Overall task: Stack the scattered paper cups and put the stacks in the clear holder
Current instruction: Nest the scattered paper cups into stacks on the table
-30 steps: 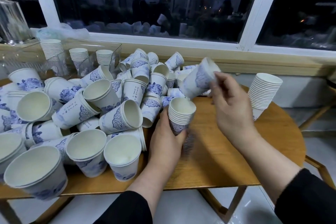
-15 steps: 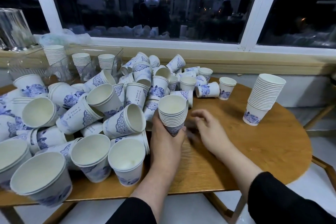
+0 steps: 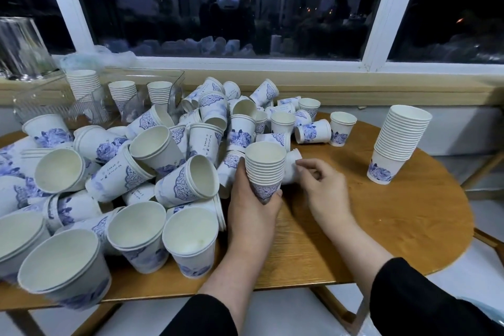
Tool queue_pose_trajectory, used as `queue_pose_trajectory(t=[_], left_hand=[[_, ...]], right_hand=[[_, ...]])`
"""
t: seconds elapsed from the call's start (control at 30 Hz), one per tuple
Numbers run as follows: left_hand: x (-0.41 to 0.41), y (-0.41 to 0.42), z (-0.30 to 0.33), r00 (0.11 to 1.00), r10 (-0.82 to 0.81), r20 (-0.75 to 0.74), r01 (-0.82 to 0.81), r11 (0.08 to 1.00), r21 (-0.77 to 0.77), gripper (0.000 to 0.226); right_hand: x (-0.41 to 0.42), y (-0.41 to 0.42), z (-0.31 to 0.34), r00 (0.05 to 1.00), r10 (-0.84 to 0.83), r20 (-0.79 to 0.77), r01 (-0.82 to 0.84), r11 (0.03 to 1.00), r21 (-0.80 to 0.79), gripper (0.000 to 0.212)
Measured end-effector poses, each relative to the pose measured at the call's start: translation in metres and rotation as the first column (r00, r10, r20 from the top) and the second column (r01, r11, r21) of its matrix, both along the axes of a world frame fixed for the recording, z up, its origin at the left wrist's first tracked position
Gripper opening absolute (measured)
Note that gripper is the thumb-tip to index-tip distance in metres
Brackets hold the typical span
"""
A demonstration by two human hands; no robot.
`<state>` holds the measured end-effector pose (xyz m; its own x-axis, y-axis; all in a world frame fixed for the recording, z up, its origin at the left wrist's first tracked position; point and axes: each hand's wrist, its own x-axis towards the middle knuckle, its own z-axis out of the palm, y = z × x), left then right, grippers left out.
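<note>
Ribbed paper stack in left hand

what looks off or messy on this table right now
Most of the loose cups lie tipped on their sides in a heap on the table's left half. The tall stack at the right leans to one side. No spill or crushed cup shows. The left hand holds a neat stack.

One head-worn camera looks forward and down, close over the wooden table, facing the window.
</note>
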<state>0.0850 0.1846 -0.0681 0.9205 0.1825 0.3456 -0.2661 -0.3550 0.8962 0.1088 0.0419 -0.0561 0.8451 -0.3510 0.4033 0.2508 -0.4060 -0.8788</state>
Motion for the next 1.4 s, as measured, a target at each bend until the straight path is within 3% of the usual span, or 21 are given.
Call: queue_pose_trajectory(t=[0.17,0.33,0.4,0.5,0.53,0.6,0.67,0.73,0.83,0.93,1.03,1.17,1.27,1.4], left_hand=[[-0.002,0.000,0.001,1.000,-0.029,0.006,0.029,1.000,-0.001,0.081],[-0.003,0.000,0.002,1.000,-0.021,0.004,0.021,1.000,0.009,0.080],[-0.002,0.000,0.002,1.000,-0.025,-0.001,0.025,1.000,0.010,0.082],[-0.002,0.000,0.001,1.000,-0.028,-0.014,0.028,1.000,-0.004,0.082],[-0.002,0.000,0.000,1.000,-0.023,-0.017,0.023,1.000,-0.001,0.082],[-0.001,-0.001,0.000,1.000,-0.011,-0.010,0.011,1.000,0.012,0.081],[-0.001,-0.001,-0.001,1.000,-0.007,0.002,0.007,1.000,0.019,0.080],[0.000,-0.001,-0.001,1.000,-0.012,0.007,0.012,1.000,0.021,0.080],[0.000,-0.001,-0.002,1.000,-0.018,-0.004,0.018,1.000,0.024,0.081],[0.001,-0.001,-0.002,1.000,-0.008,-0.005,0.008,1.000,0.027,0.080],[0.002,-0.001,-0.002,1.000,-0.007,-0.006,0.007,0.999,0.036,0.081],[0.000,-0.001,-0.001,1.000,-0.012,0.005,0.011,1.000,0.026,0.081],[0.000,-0.001,-0.002,1.000,-0.011,0.015,0.010,0.999,0.039,0.081],[-0.002,0.000,-0.001,0.999,-0.032,0.007,0.032,0.999,0.033,0.080]], right_hand=[[-0.025,-0.016,0.052,0.952,-0.149,0.269,0.089,0.971,0.222,0.029],[-0.042,0.000,0.100,0.914,-0.008,0.405,-0.003,1.000,0.028,0.023],[-0.041,0.010,0.101,0.922,0.094,0.375,-0.034,0.986,-0.166,0.025],[-0.034,0.014,0.088,0.924,0.258,0.282,-0.110,0.886,-0.450,0.020],[-0.031,0.012,0.083,0.919,0.246,0.308,-0.092,0.893,-0.440,0.020],[-0.022,0.006,0.072,0.932,0.071,0.355,0.032,0.961,-0.275,0.018],[-0.002,-0.004,0.057,0.978,-0.060,0.201,0.092,0.984,-0.155,0.018],[0.019,-0.013,0.038,0.999,-0.014,-0.051,0.003,0.977,-0.214,0.021],[0.038,-0.015,0.023,0.960,0.095,-0.265,-0.165,0.953,-0.255,0.030],[0.054,-0.012,0.019,0.913,0.223,-0.342,-0.289,0.945,-0.153,0.031],[0.066,-0.007,0.017,0.903,0.250,-0.348,-0.289,0.955,-0.064,0.028],[0.058,-0.004,0.020,0.971,0.106,-0.212,-0.105,0.994,0.015,0.018],[0.038,-0.011,0.041,0.993,-0.101,0.055,0.101,0.995,0.008,0.014],[-0.008,-0.014,0.091,0.944,-0.097,0.314,0.101,0.995,0.003,0.026]])
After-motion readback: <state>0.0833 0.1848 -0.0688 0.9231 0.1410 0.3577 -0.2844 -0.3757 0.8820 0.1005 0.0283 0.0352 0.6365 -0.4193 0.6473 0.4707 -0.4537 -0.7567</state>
